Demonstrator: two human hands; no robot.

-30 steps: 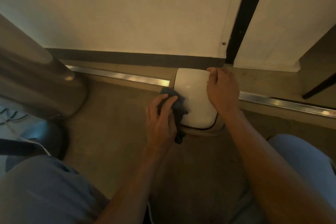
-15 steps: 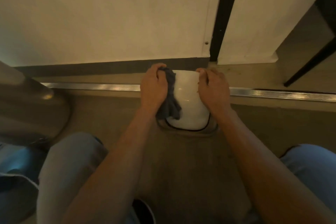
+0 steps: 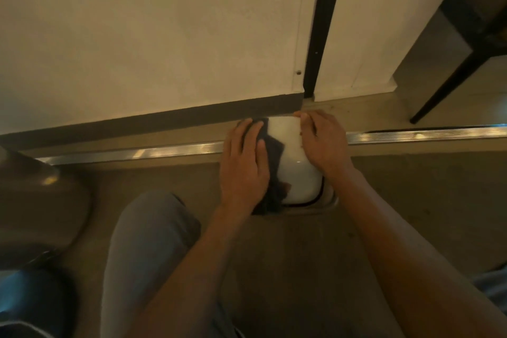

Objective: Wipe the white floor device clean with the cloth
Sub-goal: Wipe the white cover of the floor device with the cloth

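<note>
- Grey trouser knee point(image 3: 148, 230) lowest in view, person crouched on tan floor point(image 3: 288, 269); both bare forearms reach forward from here.
- Dull metal rounded object point(image 3: 35, 200) at left edge, partly cut off, can't tell what it is.
- Dark grey cloth point(image 3: 270, 170) lies over left side of white floor device point(image 3: 297, 164), hanging down to the device's near-left corner.
- Left hand point(image 3: 245, 164) flat on cloth, fingers fairly straight and close together, pressing it onto the device.
- Right hand point(image 3: 323, 143) on device's right side, fingers curled over its far right edge, holding it.
- Device sits on floor, across the metal floor strip point(image 3: 137, 152).
- Dark baseboard point(image 3: 164, 118) just behind, white wall point(image 3: 151, 30) above, black vertical strip point(image 3: 322, 25) right of centre.
- Black furniture leg point(image 3: 444, 85) far right.
</note>
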